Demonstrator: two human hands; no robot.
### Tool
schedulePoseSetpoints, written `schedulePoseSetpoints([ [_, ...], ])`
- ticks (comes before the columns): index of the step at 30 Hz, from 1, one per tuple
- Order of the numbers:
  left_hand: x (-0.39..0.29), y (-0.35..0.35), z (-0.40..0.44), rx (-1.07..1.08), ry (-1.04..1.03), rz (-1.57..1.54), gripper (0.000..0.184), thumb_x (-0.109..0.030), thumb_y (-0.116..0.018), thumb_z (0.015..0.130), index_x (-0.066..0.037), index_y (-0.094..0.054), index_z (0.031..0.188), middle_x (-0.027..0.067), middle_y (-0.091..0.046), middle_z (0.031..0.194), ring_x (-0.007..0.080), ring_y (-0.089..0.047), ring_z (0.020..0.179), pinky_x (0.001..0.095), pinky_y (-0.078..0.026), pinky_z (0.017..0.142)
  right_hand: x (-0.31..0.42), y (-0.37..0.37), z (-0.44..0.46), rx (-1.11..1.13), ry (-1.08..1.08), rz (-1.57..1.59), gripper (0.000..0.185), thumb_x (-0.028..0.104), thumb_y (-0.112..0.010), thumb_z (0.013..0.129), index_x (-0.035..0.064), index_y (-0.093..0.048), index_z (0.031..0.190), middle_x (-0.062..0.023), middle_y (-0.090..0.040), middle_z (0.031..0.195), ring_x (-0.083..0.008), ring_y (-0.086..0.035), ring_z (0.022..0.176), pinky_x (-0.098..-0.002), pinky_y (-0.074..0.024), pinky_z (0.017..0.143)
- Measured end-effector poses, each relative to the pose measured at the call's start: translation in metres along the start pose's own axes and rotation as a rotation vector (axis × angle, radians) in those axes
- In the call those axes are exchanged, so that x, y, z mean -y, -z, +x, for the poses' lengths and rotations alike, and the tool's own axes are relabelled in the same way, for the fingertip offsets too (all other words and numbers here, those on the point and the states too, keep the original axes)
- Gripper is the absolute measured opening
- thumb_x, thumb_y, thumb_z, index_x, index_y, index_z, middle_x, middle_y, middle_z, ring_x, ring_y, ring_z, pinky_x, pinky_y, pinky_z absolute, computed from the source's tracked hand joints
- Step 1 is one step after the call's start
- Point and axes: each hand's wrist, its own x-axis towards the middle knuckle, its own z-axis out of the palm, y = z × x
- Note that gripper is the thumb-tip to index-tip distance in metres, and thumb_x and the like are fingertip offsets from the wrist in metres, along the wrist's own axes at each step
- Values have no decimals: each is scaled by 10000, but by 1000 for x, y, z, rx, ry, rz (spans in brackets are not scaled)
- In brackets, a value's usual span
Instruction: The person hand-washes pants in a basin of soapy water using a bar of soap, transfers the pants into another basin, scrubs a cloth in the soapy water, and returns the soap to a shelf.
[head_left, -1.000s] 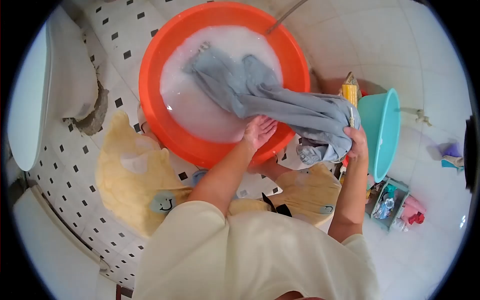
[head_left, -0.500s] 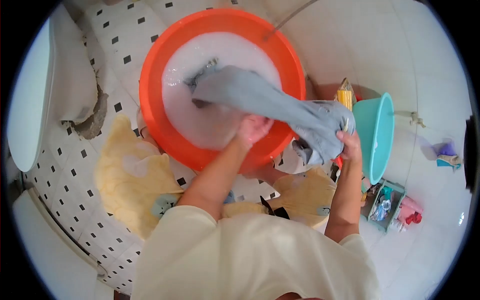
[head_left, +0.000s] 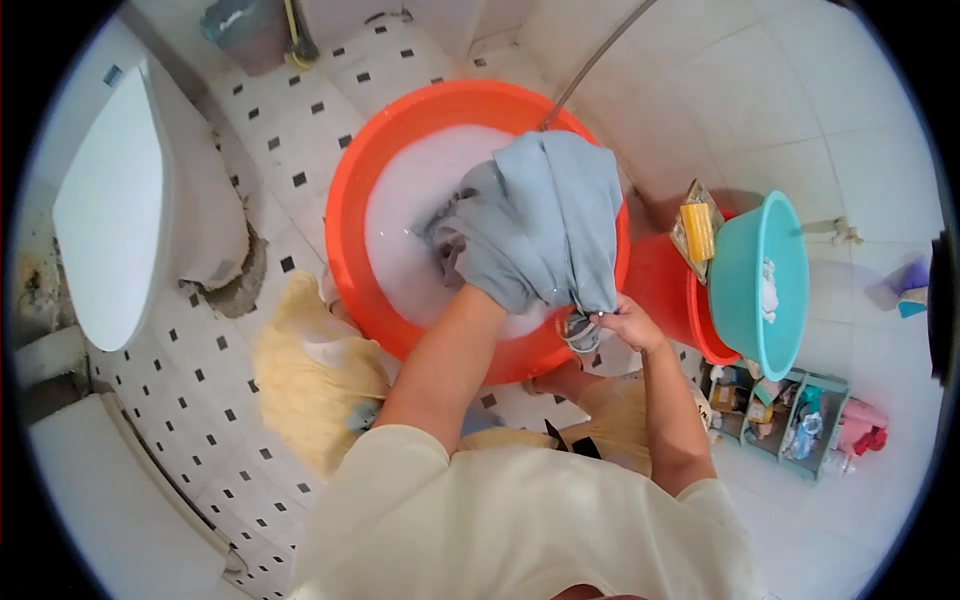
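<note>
Grey-blue garment [head_left: 560, 210] found partly in the milky water [head_left: 395, 205] of an orange basin [head_left: 347, 225], both arms extended to it.
The right hand [head_left: 632, 323] was closed, its fingers pinching the garment's lower edge just outside the near right rim. The left hand was covered by the cloth, with only the left forearm [head_left: 450, 350] visible; whether it was gripping or released could not be determined. The garment's broad upper part lay across the basin's right side, while a darker, crumpled portion sat in the water. Right of the basin stood a red bucket [head_left: 665, 290], with a yellow block [head_left: 698, 232] by its rim, and a teal basin [head_left: 785, 330]; a compartmented rack [head_left: 790, 465] was noted below these.
</note>
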Motion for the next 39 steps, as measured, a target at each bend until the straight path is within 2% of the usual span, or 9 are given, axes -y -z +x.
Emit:
schedulePoseSetpoints([
  [6,14,-21,-21,47,-36,161,338,-225,-541,792,-56,-516,1085,106,-550,1051,224,-525,964,312,-440,811,59,-13,24,-5,362,627,429,361,-514,853,46,-518,1144,-67,-545,1137,-197,-503,1056,-334,-341,955],
  [9,23,-23,-36,34,-60,244,347,-231,-546,791,-60,-517,1092,108,-550,1058,223,-528,970,304,-440,812,65,-5,55,-352,-88,405,290,281,-502,864,39,-589,998,-68,-599,961,-185,-553,896,-311,-428,817],
  [15,20,-2,-71,-200,-190,476,365,-242,-557,787,-69,-519,1106,111,-551,1072,221,-533,980,288,-440,815,39,-16,107,-317,113,295,174,179,-496,832,56,-618,847,-18,-533,721,-114,-470,621,-255,-358,524],
  [19,10,5,-76,-280,-258,683,377,-250,-564,785,-75,-520,1116,114,-552,1081,220,-536,987,278,-439,817,99,-39,85,-136,258,326,142,167,-485,878,54,-561,835,-48,-582,878,-138,-530,801,-302,-435,714],
  [23,-6,0,-75,-205,-506,1697,389,-252,-569,776,-75,-522,1120,121,-553,1078,223,-539,973,277,-436,822,125,-40,58,215,546,673,144,186,-451,911,67,-531,922,-25,-579,960,-132,-534,892,-308,-437,794],
  [26,-11,-2,-65,-55,-856,2430,361,-207,-531,767,-58,-521,1096,126,-547,1016,255,-536,868,328,-416,849,69,9,87,-33,489,738,297,303,-461,901,62,-519,1065,-76,-572,1048,-170,-526,995,-342,-427,855],
  [29,-6,-12,-68,99,-701,2698,343,-202,-535,757,-55,-524,1067,133,-541,1003,268,-535,849,377,-421,813,36,4,77,-586,67,375,443,414,-476,880,97,-450,1189,-82,-508,1152,-205,-483,1045,-379,-393,883],
  [34,2,-50,-61,379,-29,2886,298,-183,-537,732,-48,-521,998,151,-517,976,281,-525,836,459,-420,718,-15,-63,39,-473,371,-32,641,270,-632,799,41,-305,1300,-120,-361,1270,-222,-380,1149,-360,-312,971],
  [39,35,33,-44,187,-216,3097,308,-195,-489,769,-45,-456,1037,145,-475,1021,276,-493,915,482,-407,673,-30,-113,22,-267,417,-95,1009,108,-713,677,36,-1,1389,-198,-198,1394,-272,-202,1305,-351,-183,1057],
])
